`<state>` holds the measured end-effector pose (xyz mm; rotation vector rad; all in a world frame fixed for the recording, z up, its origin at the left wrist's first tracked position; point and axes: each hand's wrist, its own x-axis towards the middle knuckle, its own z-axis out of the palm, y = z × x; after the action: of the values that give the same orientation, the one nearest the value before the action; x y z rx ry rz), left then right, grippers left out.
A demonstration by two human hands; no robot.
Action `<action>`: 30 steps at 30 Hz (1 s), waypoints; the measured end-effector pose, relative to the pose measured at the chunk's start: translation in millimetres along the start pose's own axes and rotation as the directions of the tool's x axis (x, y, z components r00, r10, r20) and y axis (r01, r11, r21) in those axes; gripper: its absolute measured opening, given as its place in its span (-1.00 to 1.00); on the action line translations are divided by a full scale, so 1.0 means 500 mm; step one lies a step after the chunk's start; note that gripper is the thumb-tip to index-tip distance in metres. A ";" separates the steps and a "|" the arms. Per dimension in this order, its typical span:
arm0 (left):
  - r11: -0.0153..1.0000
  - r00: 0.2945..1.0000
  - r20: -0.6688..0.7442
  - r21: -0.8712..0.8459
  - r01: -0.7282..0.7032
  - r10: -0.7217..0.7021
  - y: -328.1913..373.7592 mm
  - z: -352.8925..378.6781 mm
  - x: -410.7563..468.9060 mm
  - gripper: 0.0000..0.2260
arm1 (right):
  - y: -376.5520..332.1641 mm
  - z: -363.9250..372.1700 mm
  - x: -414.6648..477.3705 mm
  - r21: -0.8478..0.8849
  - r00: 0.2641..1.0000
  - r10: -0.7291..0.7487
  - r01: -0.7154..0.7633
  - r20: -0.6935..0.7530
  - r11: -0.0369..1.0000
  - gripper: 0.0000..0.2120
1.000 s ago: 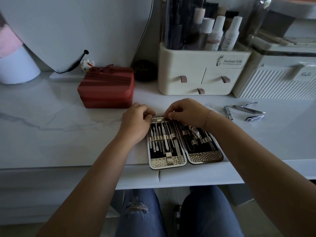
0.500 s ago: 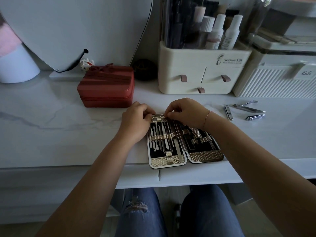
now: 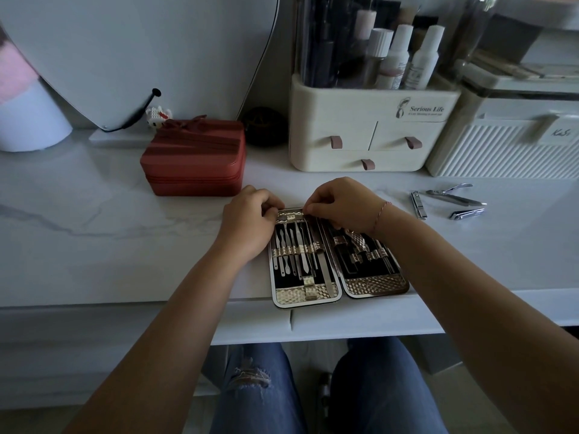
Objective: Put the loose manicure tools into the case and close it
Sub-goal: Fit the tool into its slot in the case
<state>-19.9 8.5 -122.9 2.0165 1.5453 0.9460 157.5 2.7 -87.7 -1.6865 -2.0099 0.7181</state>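
The manicure case [image 3: 372, 285] lies open and flat at the table's front edge, gold-patterned with a black lining. Its left half holds several slim steel tools under a gold strap; its right half has mostly bare loops. My left hand [image 3: 247, 225] has its fingers curled at the case's top left corner. My right hand [image 3: 343, 205] pinches something small at the top edge of the left half; what it pinches is hidden by the fingers. Three loose steel tools lie to the right: a small clipper [image 3: 419, 205], a nipper [image 3: 454, 195] and another clipper [image 3: 466, 213].
A red zipped box [image 3: 194, 158] stands behind and left of the case. A cream drawer organiser [image 3: 369, 130] with bottles and a white ribbed box [image 3: 504, 151] line the back. A mirror [image 3: 125, 51] leans at the back left. My knees are under the table edge.
Both hands stay at the top edge of the case's left half, with only slight finger movement. The loose tools have not moved.
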 end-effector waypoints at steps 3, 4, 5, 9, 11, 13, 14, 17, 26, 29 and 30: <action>1.000 1.000 0.002 -0.007 0.002 -0.002 -0.001 -0.001 0.000 -0.86 | 0.002 -0.001 -0.005 0.043 1.000 0.012 -0.011 -0.007 0.999 -0.84; 1.000 1.000 0.003 -0.009 0.004 -0.004 -0.001 -0.001 0.000 -0.86 | 0.002 -0.001 -0.007 0.056 1.000 0.012 -0.012 -0.010 0.998 -0.84; 1.000 1.000 0.004 -0.009 0.004 -0.004 -0.001 -0.001 0.000 -0.86 | 0.002 -0.001 -0.010 0.069 1.000 0.010 -0.009 -0.013 0.998 -0.84; 1.000 1.000 0.004 -0.007 0.003 -0.003 0.000 -0.001 0.000 -0.86 | 0.003 0.000 -0.022 0.088 0.999 -0.021 0.023 -0.024 0.996 -0.84; 1.000 1.000 0.001 -0.003 0.004 -0.004 -0.001 -0.001 0.000 -0.86 | 0.002 0.000 -0.027 0.081 0.999 -0.036 0.038 -0.024 0.996 -0.85; 1.000 1.000 -0.001 -0.004 0.006 -0.006 -0.002 -0.001 0.000 -0.86 | 0.002 -0.001 -0.029 0.078 0.999 -0.040 0.042 -0.024 0.996 -0.85; 1.000 1.000 -0.002 -0.003 0.006 -0.006 -0.002 -0.001 0.000 -0.85 | 0.002 0.000 -0.030 0.078 0.999 -0.041 0.043 -0.024 0.996 -0.85; 1.000 1.000 0.000 0.004 0.006 -0.006 -0.002 -0.001 0.000 -0.85 | 0.002 -0.004 -0.037 0.094 0.998 -0.055 0.057 -0.026 0.994 -0.87; 0.999 0.999 -0.015 0.033 -0.037 0.038 -0.015 0.005 0.005 -0.83 | 0.165 -0.145 -0.099 -0.014 0.785 0.240 -0.302 -0.572 0.953 -0.88; 0.998 0.999 -0.024 0.043 -0.041 0.042 -0.015 0.007 0.007 -0.85 | 0.197 -0.147 -0.109 -0.077 0.783 0.326 -0.427 -0.530 0.901 -0.80; 0.998 0.999 -0.029 0.041 -0.039 0.040 -0.014 0.008 0.007 -0.85 | 0.198 -0.145 -0.109 -0.098 0.781 0.333 -0.446 -0.528 0.890 -0.80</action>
<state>-21.2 14.0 -129.4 2.0773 1.5576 0.9711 287.8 -29.2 -92.9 -2.1857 -1.4225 0.1368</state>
